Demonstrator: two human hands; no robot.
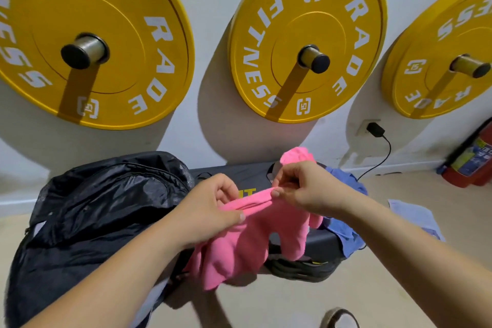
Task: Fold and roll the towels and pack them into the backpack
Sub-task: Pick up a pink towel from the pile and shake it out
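A pink towel (247, 237) hangs in the air between my hands, above a black bench. My left hand (213, 208) pinches its upper edge on the left. My right hand (303, 186) pinches the same edge on the right, and the cloth sags below in loose folds. A second pink towel (296, 154) lies bunched behind my right hand. A blue towel (343, 229) is crumpled on the bench's right end. The black backpack (93, 221) lies to the left, its top flap slack.
The black bench (239, 178) stands against a white wall with three yellow weight plates (306, 40) hung on pegs. A charger and cable (375, 130) hang from a wall socket. A red fire extinguisher (471, 160) stands far right. A pale cloth (415, 216) lies on the floor.
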